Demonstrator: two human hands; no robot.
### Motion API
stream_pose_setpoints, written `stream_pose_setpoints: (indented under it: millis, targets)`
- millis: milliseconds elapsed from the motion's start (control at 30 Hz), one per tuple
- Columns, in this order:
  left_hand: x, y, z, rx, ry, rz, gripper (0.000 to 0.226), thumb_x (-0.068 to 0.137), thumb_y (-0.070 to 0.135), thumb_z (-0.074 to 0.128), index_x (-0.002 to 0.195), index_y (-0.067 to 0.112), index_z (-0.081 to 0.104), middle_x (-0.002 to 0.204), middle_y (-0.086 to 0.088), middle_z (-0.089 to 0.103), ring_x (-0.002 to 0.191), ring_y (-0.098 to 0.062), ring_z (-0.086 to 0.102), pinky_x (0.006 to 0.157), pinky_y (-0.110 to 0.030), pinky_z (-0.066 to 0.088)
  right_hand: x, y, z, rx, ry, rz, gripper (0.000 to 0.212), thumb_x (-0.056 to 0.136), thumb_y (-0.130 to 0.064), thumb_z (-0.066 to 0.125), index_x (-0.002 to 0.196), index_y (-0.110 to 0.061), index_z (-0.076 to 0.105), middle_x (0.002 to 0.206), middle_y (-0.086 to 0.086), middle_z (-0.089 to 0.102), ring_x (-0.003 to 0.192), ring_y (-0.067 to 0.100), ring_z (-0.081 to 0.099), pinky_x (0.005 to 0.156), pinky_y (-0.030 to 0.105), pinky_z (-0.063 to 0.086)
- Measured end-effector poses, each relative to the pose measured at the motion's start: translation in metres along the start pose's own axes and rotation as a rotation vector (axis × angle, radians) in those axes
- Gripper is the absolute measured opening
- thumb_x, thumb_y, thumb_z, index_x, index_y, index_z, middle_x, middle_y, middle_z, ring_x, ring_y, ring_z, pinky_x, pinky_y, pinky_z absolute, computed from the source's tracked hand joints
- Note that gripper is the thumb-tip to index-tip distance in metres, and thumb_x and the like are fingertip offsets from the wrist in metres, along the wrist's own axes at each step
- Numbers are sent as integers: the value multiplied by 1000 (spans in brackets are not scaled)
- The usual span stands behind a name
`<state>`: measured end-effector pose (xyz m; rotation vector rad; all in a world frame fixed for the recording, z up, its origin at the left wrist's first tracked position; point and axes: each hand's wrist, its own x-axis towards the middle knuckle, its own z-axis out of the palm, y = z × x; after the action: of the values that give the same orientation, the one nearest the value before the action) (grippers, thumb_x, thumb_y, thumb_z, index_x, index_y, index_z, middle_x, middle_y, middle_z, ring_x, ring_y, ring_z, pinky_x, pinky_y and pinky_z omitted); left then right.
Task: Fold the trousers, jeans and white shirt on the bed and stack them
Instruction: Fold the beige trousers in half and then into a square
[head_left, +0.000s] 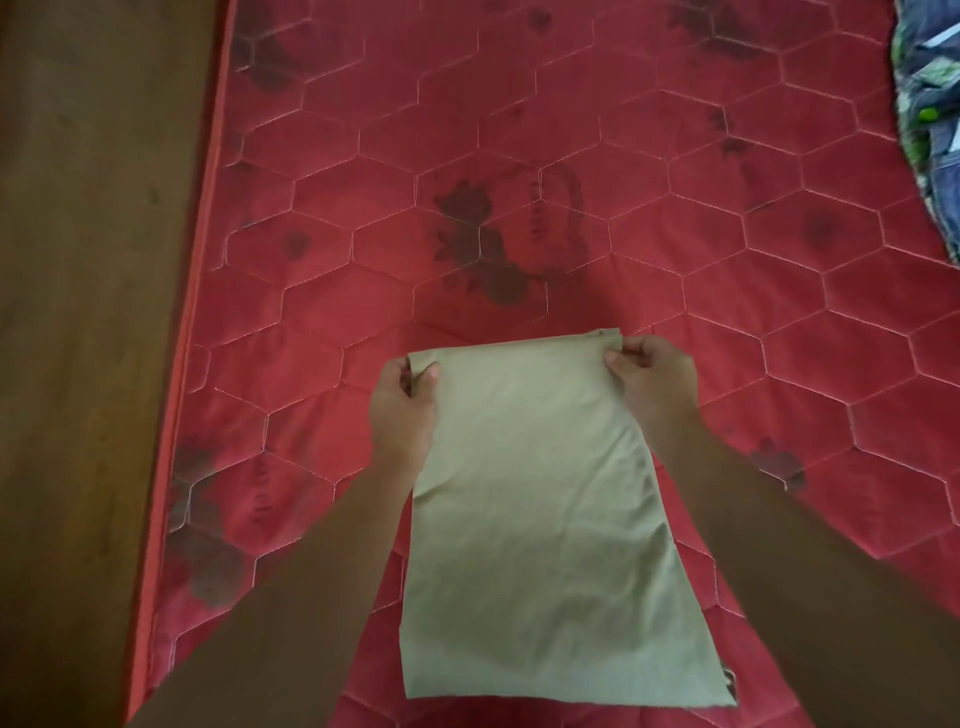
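Note:
The pale beige trousers (545, 519) hang as a long flat strip over the red quilted bed (467, 156). My left hand (402, 410) pinches the strip's top left corner. My right hand (652, 382) pinches the top right corner, so the far edge is stretched level between both hands. The lower end of the cloth reaches toward the near edge of the view. Blue jeans (943, 182) lie bunched at the far right border, mostly cut off. No white shirt is in view.
A patterned blue and green cloth (924, 67) lies at the top right corner beside the jeans. Brown wooden floor (88, 312) runs along the bed's left edge.

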<state>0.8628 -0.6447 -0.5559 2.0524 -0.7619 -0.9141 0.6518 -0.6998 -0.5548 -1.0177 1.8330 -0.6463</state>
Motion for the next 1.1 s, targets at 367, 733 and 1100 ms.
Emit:
stream_pose_setpoints:
  millis: [367,733,1100]
  targets:
    - [9,-17,-3,493,102,180,35,88,37,54,108,8,54,102,-9,59,99,-27,54,82,-34,42,4,3,12,-267,102,-121,19,87,-17,58,105,-10,59,116,9,50,104,25,51,87,29,37]
    - [-20,-53,28,922,-188,586,57,93,37,17,146,15,17,154,3,10,142,-9,0,112,-50,-4,-39,41,68,-1041,-279,-792,55,94,-43,21,146,-24,19,155,-4,20,143,20,12,108,53,2]
    - [-91,-63,-25,803,-145,582,50,85,18,28,127,3,51,140,-12,45,134,-26,35,104,-61,24,-71,44,-9,-1169,-128,-375,52,99,-27,22,148,-15,11,158,-1,3,144,32,-1,110,61,4]
